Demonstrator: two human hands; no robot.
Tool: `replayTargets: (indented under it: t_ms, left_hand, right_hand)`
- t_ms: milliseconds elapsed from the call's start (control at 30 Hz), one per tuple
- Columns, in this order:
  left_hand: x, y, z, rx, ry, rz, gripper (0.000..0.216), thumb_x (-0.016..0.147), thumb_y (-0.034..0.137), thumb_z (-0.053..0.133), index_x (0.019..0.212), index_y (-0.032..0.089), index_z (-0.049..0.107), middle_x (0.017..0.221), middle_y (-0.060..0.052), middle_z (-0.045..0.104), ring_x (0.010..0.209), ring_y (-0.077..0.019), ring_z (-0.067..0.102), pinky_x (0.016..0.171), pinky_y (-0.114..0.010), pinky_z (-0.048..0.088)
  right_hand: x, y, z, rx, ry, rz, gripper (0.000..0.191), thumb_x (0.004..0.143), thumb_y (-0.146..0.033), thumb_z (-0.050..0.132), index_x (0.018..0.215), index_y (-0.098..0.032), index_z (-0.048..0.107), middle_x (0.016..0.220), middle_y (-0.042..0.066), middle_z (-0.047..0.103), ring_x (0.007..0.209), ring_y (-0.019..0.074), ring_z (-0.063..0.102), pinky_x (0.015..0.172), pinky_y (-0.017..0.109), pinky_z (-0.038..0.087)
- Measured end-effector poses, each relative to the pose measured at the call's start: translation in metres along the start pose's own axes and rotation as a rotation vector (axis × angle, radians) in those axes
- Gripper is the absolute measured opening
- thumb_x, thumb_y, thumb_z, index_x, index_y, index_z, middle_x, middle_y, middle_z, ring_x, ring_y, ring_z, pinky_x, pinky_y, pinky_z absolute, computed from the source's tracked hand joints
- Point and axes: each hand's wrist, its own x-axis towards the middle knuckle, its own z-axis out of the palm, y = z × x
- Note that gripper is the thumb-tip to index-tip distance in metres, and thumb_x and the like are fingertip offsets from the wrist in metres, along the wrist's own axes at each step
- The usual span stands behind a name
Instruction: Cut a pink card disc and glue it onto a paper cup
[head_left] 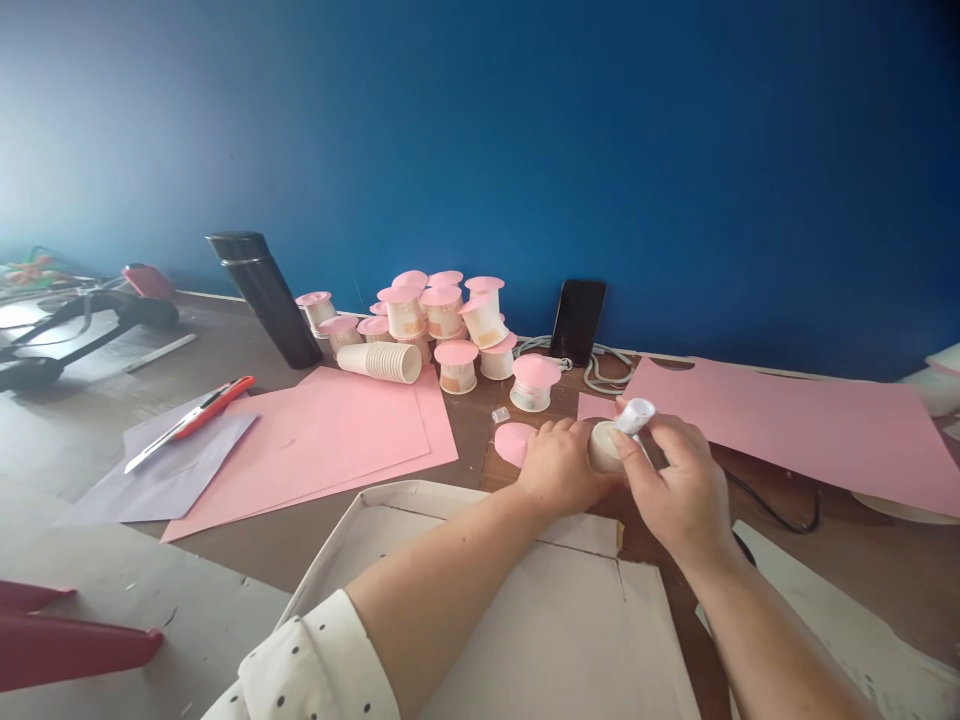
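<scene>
Near the front edge of the desk [465, 420], right of its middle, the left grip [559, 462] is grasping a pale paper cup [602, 450], whose round end is facing up towards the camera, while the right grip [681, 480] is pinching a small white tube [636, 414] at the cup's rim; whether they are touching is hard to tell. Just left of the left grip, one flat pink disc [513, 444] is lying beside one clear plastic cap [500, 414]. Towards the back edge, at least twelve disc-topped cups [456, 368] are clustering, some sitting on others, their pink tops hiding any contents. In front of them, one stack of nested cups [379, 362] is lying on its side, each cup sitting inside the next. One smooth black bottle [262, 300] is standing capped to their left, its contents hidden, and one glossy phone [578, 322] is leaning against the wall. Towards the left edge, two smooth pink sheets [352, 420] are overlapping, and one cutter [191, 422] is resting on greyish paper [214, 455]. Towards the right edge, one large pink sheet [795, 425] is showing a curved cutout.
</scene>
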Motion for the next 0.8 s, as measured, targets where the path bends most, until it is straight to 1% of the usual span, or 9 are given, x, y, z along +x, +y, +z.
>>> replayTargets:
  t_ms: [67, 133, 167, 233, 333, 400, 500, 667, 800]
  left_hand:
    - [0.000, 0.001, -0.002, -0.013, -0.001, -0.020, 0.055, 0.071, 0.056, 0.072, 0.111, 0.020, 0.061, 0.110, -0.009, 0.066, 0.107, -0.0314, 0.060, 0.095, -0.047, 0.050]
    - [0.000, 0.001, -0.004, -0.026, 0.007, -0.033, 0.057, 0.070, 0.058, 0.073, 0.110, 0.020, 0.061, 0.112, -0.009, 0.066, 0.109, -0.0311, 0.059, 0.095, -0.046, 0.050]
    - [0.000, 0.001, -0.005, -0.030, 0.010, -0.036, 0.056, 0.070, 0.059, 0.073, 0.109, 0.020, 0.061, 0.113, -0.009, 0.066, 0.109, -0.0308, 0.059, 0.095, -0.045, 0.050]
    - [0.000, 0.001, -0.006, -0.030, 0.005, -0.043, 0.055, 0.070, 0.058, 0.073, 0.107, 0.019, 0.061, 0.113, -0.010, 0.066, 0.109, -0.0308, 0.058, 0.095, -0.045, 0.050]
    - [0.001, 0.001, -0.006, -0.023, -0.005, -0.057, 0.056, 0.070, 0.058, 0.073, 0.107, 0.018, 0.062, 0.113, -0.010, 0.066, 0.109, -0.0314, 0.058, 0.095, -0.045, 0.049]
    - [0.001, 0.002, -0.005, -0.021, -0.004, -0.067, 0.057, 0.070, 0.058, 0.073, 0.109, 0.018, 0.061, 0.113, -0.011, 0.066, 0.109, -0.0317, 0.058, 0.095, -0.045, 0.049]
    - [0.001, 0.002, -0.005, -0.019, -0.005, -0.078, 0.057, 0.070, 0.059, 0.072, 0.109, 0.018, 0.061, 0.114, -0.011, 0.066, 0.108, -0.0317, 0.059, 0.093, -0.045, 0.050]
    - [0.001, 0.003, -0.006, -0.010, 0.008, -0.059, 0.054, 0.071, 0.055, 0.072, 0.107, 0.017, 0.061, 0.113, -0.012, 0.067, 0.108, -0.0315, 0.059, 0.095, -0.045, 0.049]
    - [0.001, 0.003, -0.006, -0.018, -0.001, -0.068, 0.055, 0.071, 0.055, 0.072, 0.108, 0.017, 0.061, 0.113, -0.012, 0.067, 0.110, -0.0314, 0.059, 0.096, -0.045, 0.049]
  right_hand:
    - [0.001, -0.002, -0.005, 0.191, 0.067, 0.190, 0.036, 0.091, -0.046, 0.063, 0.120, -0.025, 0.069, 0.114, 0.008, 0.074, 0.107, 0.0281, 0.067, 0.097, 0.047, 0.048]
    - [0.001, -0.003, -0.010, 0.385, 0.171, 0.361, 0.041, 0.090, -0.049, 0.064, 0.124, -0.026, 0.068, 0.111, 0.007, 0.075, 0.106, 0.0272, 0.069, 0.098, 0.047, 0.049]
    - [0.002, -0.002, -0.013, 0.447, 0.196, 0.411, 0.041, 0.089, -0.049, 0.065, 0.122, -0.025, 0.069, 0.109, 0.007, 0.075, 0.106, 0.0269, 0.069, 0.099, 0.046, 0.050]
    - [0.002, 0.000, -0.017, 0.473, 0.174, 0.450, 0.040, 0.087, -0.050, 0.068, 0.118, -0.026, 0.070, 0.108, 0.006, 0.075, 0.106, 0.0265, 0.069, 0.098, 0.044, 0.051]
    - [0.002, 0.001, -0.018, 0.339, 0.054, 0.405, 0.037, 0.086, -0.051, 0.068, 0.114, -0.027, 0.072, 0.110, 0.005, 0.075, 0.105, 0.0267, 0.069, 0.093, 0.042, 0.052]
    - [0.001, -0.001, -0.018, 0.236, -0.012, 0.358, 0.038, 0.087, -0.053, 0.065, 0.114, -0.027, 0.072, 0.109, 0.006, 0.075, 0.102, 0.0276, 0.069, 0.085, 0.041, 0.054]
    - [-0.001, -0.003, -0.016, 0.131, -0.070, 0.293, 0.040, 0.089, -0.054, 0.061, 0.115, -0.026, 0.071, 0.109, 0.007, 0.075, 0.100, 0.0289, 0.069, 0.079, 0.040, 0.054]
    - [-0.002, -0.003, -0.012, 0.061, -0.091, 0.116, 0.035, 0.091, -0.050, 0.057, 0.113, -0.025, 0.068, 0.116, 0.008, 0.073, 0.110, 0.0303, 0.066, 0.090, 0.044, 0.052]
    - [-0.001, 0.002, -0.011, -0.032, -0.036, 0.048, 0.034, 0.092, -0.047, 0.057, 0.114, -0.024, 0.068, 0.119, 0.009, 0.072, 0.112, 0.0312, 0.065, 0.094, 0.047, 0.050]
